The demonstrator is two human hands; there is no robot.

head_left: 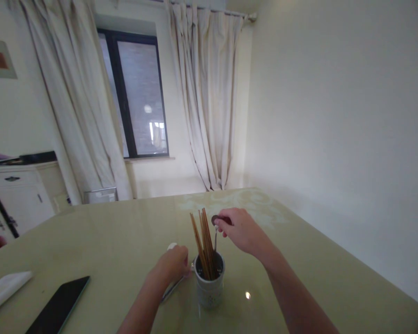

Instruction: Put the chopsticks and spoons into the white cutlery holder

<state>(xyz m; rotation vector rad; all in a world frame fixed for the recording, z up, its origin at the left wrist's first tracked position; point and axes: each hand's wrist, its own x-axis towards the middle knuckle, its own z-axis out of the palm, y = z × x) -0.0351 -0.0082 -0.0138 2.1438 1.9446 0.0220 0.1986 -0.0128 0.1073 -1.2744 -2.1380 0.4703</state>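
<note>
A grey patterned mug (210,294) stands upright on the table, with several wooden chopsticks (204,243) leaning in it. At its left side my left hand (176,262) is closed by the handle, which its fingers seem to grip; they are partly hidden. Under that hand lies a thin metal utensil (172,290), and a small white thing (172,246) shows just beyond it. Above the mug's right rim, my right hand (240,225) pinches a dark brown, round-ended piece (215,220) of unclear kind. A thin metal stem (215,242) runs from below those fingers into the mug.
A black phone-like slab (61,304) and a white object (9,287) lie at the left of the glossy green table (125,232). A wall (334,139) runs along the right edge. Behind are curtains (209,93), a window (142,97) and a white cabinet (21,195).
</note>
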